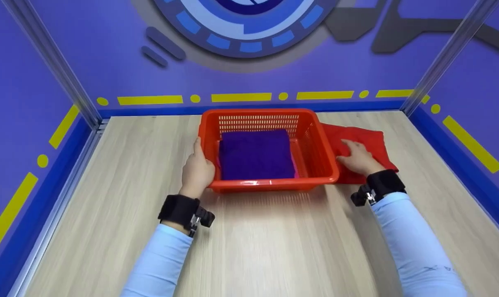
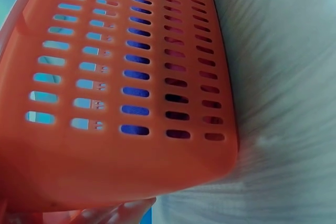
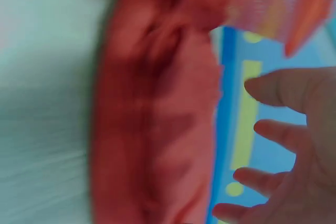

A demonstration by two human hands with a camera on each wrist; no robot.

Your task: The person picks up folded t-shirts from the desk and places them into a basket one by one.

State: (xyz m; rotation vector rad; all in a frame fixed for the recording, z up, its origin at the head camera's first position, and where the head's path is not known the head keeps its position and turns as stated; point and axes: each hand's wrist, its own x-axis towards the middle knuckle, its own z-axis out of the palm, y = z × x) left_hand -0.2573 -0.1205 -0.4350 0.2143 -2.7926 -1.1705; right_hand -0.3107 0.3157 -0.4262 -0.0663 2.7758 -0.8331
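Observation:
A red plastic basket (image 1: 270,181) with slotted walls stands on the table, a folded dark purple cloth (image 1: 255,154) lying inside. A strip of pink cloth (image 1: 297,167) shows under the purple one. My left hand (image 1: 198,171) holds the basket's left rim near the front corner; its fingers (image 2: 121,213) show at the lower edge of the left wrist view. On the right, my right hand (image 1: 360,159) hovers over a red cloth (image 1: 371,140) beside the basket. Its fingers are spread, with nothing between them, and in the right wrist view they are apart from the cloth.
The wood-grain table (image 1: 266,243) is bounded by a purple back wall (image 1: 109,53) with yellow markings and by side panels. A metal rail (image 1: 68,198) runs along the left edge. The basket stands near the back wall, overlapping the red cloth's left edge in the head view.

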